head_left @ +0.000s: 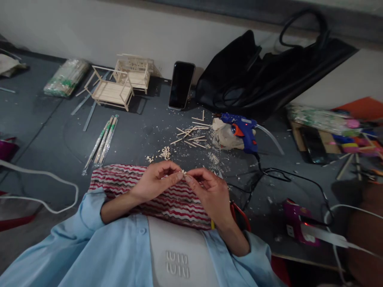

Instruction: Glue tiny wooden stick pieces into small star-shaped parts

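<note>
My left hand and my right hand meet over the near edge of the table, fingertips almost touching. Between them they pinch small pale wooden bits, mostly covered by the fingers. Just beyond lies a little pile of cut wooden bits. Thin wooden sticks are scattered farther back, among crumbs. A blue glue gun with a lit red light rests on its side to the right, a clear glue stick in its rear. Under my hands is a striped cloth.
Two miniature wooden stick frames stand back left, near wrapped stick bundles and a bagged pack. A phone leans on the wall beside a black bag. Black cord runs to a purple power box at right.
</note>
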A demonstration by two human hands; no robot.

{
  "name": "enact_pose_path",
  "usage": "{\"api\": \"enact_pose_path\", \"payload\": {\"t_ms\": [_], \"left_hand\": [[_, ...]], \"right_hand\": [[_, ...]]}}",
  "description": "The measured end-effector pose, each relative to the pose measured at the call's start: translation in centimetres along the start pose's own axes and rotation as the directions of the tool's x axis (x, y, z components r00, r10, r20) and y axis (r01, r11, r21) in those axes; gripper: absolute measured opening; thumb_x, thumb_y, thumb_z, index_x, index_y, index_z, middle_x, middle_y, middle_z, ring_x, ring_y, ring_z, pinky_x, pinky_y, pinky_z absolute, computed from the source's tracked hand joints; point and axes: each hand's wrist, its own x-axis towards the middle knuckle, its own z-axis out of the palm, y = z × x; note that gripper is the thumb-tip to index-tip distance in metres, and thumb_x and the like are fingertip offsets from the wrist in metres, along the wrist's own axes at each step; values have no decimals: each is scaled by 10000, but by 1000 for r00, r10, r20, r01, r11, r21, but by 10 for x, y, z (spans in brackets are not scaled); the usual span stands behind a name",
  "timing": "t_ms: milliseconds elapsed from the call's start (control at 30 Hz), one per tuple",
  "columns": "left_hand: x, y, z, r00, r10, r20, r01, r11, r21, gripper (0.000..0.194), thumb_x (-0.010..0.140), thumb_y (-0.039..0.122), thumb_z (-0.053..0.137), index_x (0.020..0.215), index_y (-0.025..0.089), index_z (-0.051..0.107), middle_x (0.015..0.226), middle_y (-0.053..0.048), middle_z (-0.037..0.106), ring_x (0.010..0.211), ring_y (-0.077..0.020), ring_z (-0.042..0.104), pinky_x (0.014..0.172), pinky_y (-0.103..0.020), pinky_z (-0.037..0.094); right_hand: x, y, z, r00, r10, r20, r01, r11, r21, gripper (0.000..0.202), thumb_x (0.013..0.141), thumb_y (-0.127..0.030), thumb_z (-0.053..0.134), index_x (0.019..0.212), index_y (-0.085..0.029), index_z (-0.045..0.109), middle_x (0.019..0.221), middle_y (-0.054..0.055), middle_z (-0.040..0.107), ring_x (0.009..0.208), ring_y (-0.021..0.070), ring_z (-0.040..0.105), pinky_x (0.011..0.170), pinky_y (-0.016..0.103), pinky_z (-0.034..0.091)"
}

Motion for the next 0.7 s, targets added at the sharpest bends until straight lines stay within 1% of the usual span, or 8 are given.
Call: {"api": "enact_pose_path", "payload": {"t_ms": [200,267,333,367,467,533,600,700], "left_hand": [[-1,-5,4,998,-12,-56,8,997,-81,288,801,434,709,766,151,665,688,-14,637,631,-108,543,588,-230,445],[0,-5,4,996,-9,-85,-1,994,-113,303,775,445,732,745,153,660,670,-9,627,618,-106,541,589,-232,452],[2,-6,3,992,-4,-125,-13,991,-137,313,748,456,754,737,156,661,666,-10,626,618,-110,547,593,-238,462],[4,-7,2,990,-7,-143,-14,989,-146,316,737,459,761,738,158,665,666,-10,628,618,-112,552,590,-240,466],[8,-9,0,984,-29,-178,-2,986,-169,304,733,450,764,748,160,674,660,-8,631,602,-111,553,577,-241,465],[10,-9,-1,983,-35,-181,2,984,-177,292,741,440,759,756,159,679,654,-6,633,595,-108,552,575,-240,464],[11,-9,0,986,-25,-164,-4,985,-171,283,748,432,755,764,158,685,659,-7,641,604,-109,557,579,-237,464],[10,-9,1,995,-10,-101,-2,993,-117,263,762,410,747,755,154,687,669,-10,650,618,-107,562,584,-226,461]], "right_hand": [[0,-2,6,1000,-16,-5,16,999,-50,126,866,-314,646,816,-218,710,757,5,744,698,156,680,680,255,538],[0,-4,3,1000,-23,19,24,998,-63,123,864,-321,649,836,-222,717,773,6,751,708,157,687,678,253,542],[0,-7,-8,1000,-19,18,21,995,-93,139,859,-348,658,891,-235,733,815,9,763,720,163,694,686,262,549],[-1,-9,-15,1000,-15,-18,13,994,-111,159,856,-365,662,922,-242,739,839,14,768,729,169,698,697,272,555],[-4,-13,-37,970,-9,-245,-23,992,-128,211,858,-404,658,955,-238,745,871,38,768,743,190,705,723,305,568],[-4,-14,-43,949,2,-315,-38,993,-108,216,856,-407,661,947,-230,746,881,46,766,762,199,711,733,313,573],[-2,-12,-39,965,20,-263,-44,995,-85,206,851,-391,670,959,-233,748,894,41,766,784,196,713,743,309,571],[4,-6,-23,995,43,-96,-45,999,-25,197,848,-359,675,986,-238,746,909,28,768,799,180,710,736,286,563]]}}
